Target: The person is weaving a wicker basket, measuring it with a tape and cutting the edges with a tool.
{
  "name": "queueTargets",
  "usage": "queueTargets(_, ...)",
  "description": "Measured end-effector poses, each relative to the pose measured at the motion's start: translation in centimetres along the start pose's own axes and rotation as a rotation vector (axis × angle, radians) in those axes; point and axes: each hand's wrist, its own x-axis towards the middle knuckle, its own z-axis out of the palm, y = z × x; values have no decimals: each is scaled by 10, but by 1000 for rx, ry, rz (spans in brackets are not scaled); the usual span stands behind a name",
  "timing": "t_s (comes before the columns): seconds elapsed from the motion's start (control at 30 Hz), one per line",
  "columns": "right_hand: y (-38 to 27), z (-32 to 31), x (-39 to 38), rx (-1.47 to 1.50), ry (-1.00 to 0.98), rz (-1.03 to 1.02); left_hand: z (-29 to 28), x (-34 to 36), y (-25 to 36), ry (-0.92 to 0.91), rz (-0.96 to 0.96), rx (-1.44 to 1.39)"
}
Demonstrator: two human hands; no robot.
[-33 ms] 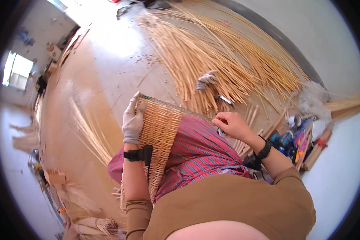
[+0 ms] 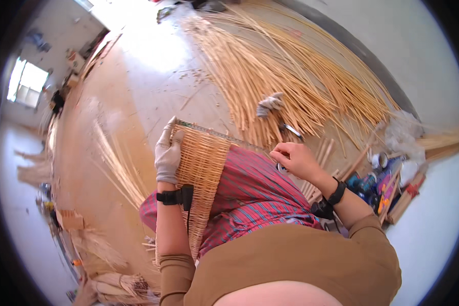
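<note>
On my lap, against the striped red and blue cloth [image 2: 250, 188], leans a tan woven wicker piece [image 2: 201, 166]. My left hand [image 2: 167, 157], in a pale glove, is closed on its upper left corner. A thin measuring tape [image 2: 217, 134] runs along the top edge of the weave, from the left fingertips past the right corner. Bare and bent at the fingers, my right hand [image 2: 294, 160] pinches the tape's other end, apart from the wicker. A small roundish part shows under that hand, mostly hidden.
Long rattan canes [image 2: 270, 76] spread over the floor ahead, with a grey glove [image 2: 270, 104] on them. At the right lie a tape roll [image 2: 379, 160], plastic film [image 2: 404, 135] and tools by the wall. More thin strands [image 2: 118, 166] lie at the left.
The surroundings have shifted slightly to the right and down in the view. Both hands hold nearly the same pose on the tape and the wicker piece.
</note>
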Motion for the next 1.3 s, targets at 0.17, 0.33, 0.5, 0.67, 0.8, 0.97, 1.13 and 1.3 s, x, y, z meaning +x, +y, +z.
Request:
queueTargets(0.17,-19,21,55,-57,-147,-184,-61,-3,-59,213,-45,87)
queueTargets(0.33,-26,23,81,151,-390,-5,-53,-21,-79,343,-69,552)
queueTargets(0.5,-7,44,88,237,-334,-115,-56,-19,-81,316,-113,513)
queueTargets(0.67,-7,51,87,249,-264,-13,-56,-22,-87,279,-98,424)
queueTargets(0.8,-13,42,83,183,-235,12,-54,-23,-86,283,-73,395)
queueTargets(0.97,-10,43,82,157,-258,79,-55,-23,-85,280,-87,449)
queueTargets(1.13,-9,43,79,143,-233,28,-53,-22,-78,275,-98,452)
queueTargets(1.3,-14,42,73,183,-233,67,-54,-27,-76,293,-74,438)
